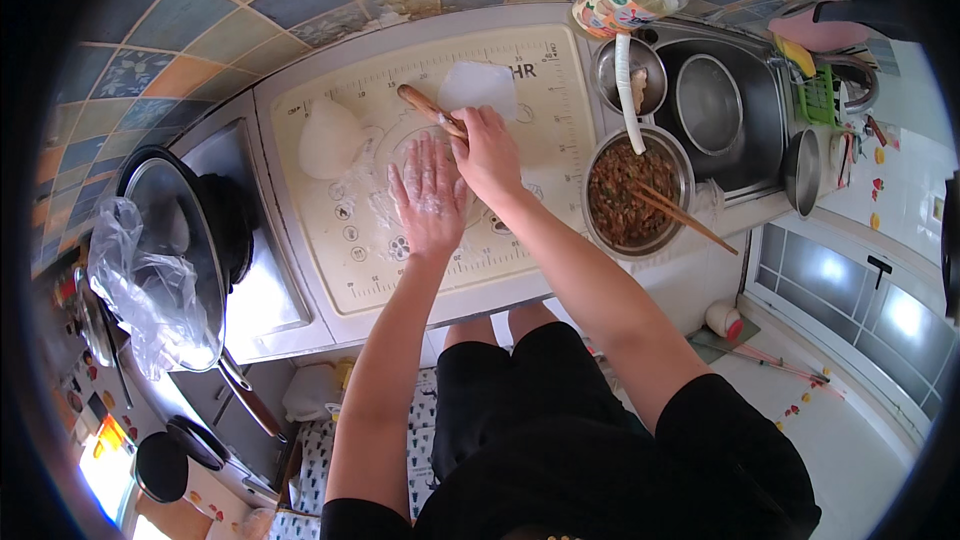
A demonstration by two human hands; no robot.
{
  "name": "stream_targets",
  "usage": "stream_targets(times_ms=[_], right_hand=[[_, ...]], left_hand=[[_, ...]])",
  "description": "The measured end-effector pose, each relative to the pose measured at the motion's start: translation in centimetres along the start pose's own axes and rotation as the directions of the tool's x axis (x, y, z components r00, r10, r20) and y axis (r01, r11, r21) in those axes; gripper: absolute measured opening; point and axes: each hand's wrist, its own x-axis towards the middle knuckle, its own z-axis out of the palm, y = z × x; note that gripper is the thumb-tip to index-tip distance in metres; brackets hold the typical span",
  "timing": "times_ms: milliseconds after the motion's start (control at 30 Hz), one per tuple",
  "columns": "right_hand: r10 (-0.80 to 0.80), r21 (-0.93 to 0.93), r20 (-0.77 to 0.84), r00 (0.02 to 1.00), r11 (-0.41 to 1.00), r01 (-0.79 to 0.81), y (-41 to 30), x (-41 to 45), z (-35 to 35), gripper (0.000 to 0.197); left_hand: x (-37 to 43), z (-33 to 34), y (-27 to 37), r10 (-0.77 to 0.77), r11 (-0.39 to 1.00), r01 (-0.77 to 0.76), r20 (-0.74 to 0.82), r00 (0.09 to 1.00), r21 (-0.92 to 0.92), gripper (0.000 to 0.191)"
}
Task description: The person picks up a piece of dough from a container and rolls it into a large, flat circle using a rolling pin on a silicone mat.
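My left hand (431, 195), dusted with white flour, lies flat with its fingers apart on the cream measuring mat (555, 195). Whether dough is under it cannot be seen. Just beside it, my right hand (491, 154) grips one end of a wooden rolling pin (427, 106), whose other end points to the upper left. A thin white sheet with straight edges (480, 86) lies beyond my right hand. Left of my hands rests a smooth, rounded piece of white dough (328, 141). Flour is smeared over the mat around my left hand.
On the right stand a steel bowl of minced filling (630, 187) with chopsticks (686, 217), a smaller steel bowl (606, 79) and a red-pump oil bottle (626, 0). A sink (757, 157) lies beyond. A lidded pan (180, 225) under a plastic bag (150, 277) is at left.
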Motion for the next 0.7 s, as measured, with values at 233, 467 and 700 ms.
stream_targets(times_ms=[233, 467, 700], right_hand=[[0.119, -0.031, -0.158, 0.98, 0.992, -0.126, 2.4, -0.2, -1.3, 0.022], [0.205, 0.086, -0.112, 0.972, 0.977, -0.196, 3.3, -2.8, -3.9, 0.025], [0.236, 0.304, -0.065, 0.969, 0.93, -0.206, 2.9, -5.1, -4.5, 0.026]], left_hand=[[-0.2, 0.4, 1.7, 0.091, 0.992, -0.092, 0.016, 0.996, 0.082, 0.056], [-0.5, -0.3, 1.4, 0.12, 0.99, -0.121, -0.021, 0.993, -0.078, 0.051], [0.0, -0.1, 0.5, 0.133, 0.991, -0.133, 0.002, 0.991, 0.016, 0.051]])
